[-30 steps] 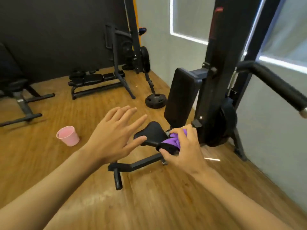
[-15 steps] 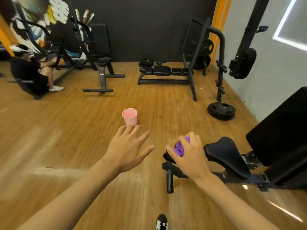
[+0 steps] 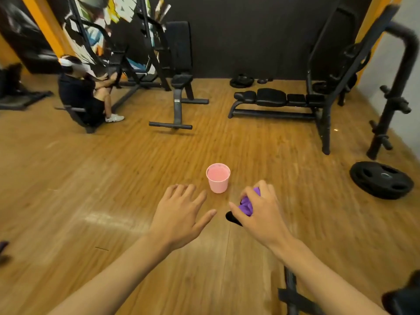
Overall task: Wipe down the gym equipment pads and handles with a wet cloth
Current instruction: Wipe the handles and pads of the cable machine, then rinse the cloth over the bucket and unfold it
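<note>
At bottom of view, 2 bare forearms reach forward over the wooden floor [image 3: 113,178].

Left hand [image 3: 179,214]: palm down, fingers straight and spread, holding nothing.

Right hand [image 3: 261,214]: fingers and thumb curled round a bunched purple cloth [image 3: 247,204], which shows between thumb and forefinger. A black rounded end [image 3: 231,218] of a machine part pokes out just under this hand. Cannot tell whether the cloth touches it.

Black machine frame [image 3: 291,292] sits at lower right, partly behind the right forearm.

Just beyond the hands, and between them, 1 pink cup [image 3: 218,180] stands upright on the floor. It is near the cloth but apart from it.

Farther right, 1 black weight plate [image 3: 381,180] lies flat on the floor. Behind it stands a black upright post with pegs [image 3: 393,110].

Mid-room: a flat bench [image 3: 272,97] with segmented black pads, low on its frame. Left of it is an adjustable bench [image 3: 179,46] with the back pad raised.

Far left: a person [image 3: 79,96] in dark clothes sits on a machine, 1 white shoe on the floor. More plates [image 3: 242,81] lie by the dark back wall.
</note>
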Demonstrator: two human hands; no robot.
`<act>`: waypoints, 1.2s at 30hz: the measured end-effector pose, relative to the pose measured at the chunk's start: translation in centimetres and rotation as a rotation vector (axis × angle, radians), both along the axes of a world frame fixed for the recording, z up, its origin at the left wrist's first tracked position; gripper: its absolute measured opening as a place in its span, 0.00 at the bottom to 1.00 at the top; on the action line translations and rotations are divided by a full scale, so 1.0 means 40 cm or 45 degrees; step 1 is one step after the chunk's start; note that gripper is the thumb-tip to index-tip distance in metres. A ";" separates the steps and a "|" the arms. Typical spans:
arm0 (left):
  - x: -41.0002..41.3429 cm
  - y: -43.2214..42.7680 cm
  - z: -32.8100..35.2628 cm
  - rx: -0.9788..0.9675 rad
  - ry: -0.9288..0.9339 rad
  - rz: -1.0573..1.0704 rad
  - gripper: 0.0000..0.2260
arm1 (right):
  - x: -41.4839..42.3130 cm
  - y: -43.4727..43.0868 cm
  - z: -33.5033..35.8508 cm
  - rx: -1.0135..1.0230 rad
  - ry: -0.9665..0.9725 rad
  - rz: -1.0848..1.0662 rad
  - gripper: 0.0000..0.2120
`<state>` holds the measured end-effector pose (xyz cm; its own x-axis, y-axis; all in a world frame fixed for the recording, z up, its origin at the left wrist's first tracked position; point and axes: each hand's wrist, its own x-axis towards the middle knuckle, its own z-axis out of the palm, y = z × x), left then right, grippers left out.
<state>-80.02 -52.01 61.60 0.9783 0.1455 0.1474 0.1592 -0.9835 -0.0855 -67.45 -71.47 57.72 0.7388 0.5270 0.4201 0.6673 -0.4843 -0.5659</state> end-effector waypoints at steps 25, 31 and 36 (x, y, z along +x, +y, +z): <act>1.303 0.951 -0.579 -0.086 0.141 -0.291 0.24 | 1.239 0.924 -0.528 -0.074 0.319 -0.125 0.15; 1.541 1.057 -0.879 -0.167 0.134 -0.286 0.19 | 1.438 1.051 -0.824 -0.121 0.378 -0.069 0.16; 1.691 1.134 -1.223 -0.883 0.276 0.011 0.26 | 1.538 1.150 -1.096 -0.023 0.548 0.029 0.16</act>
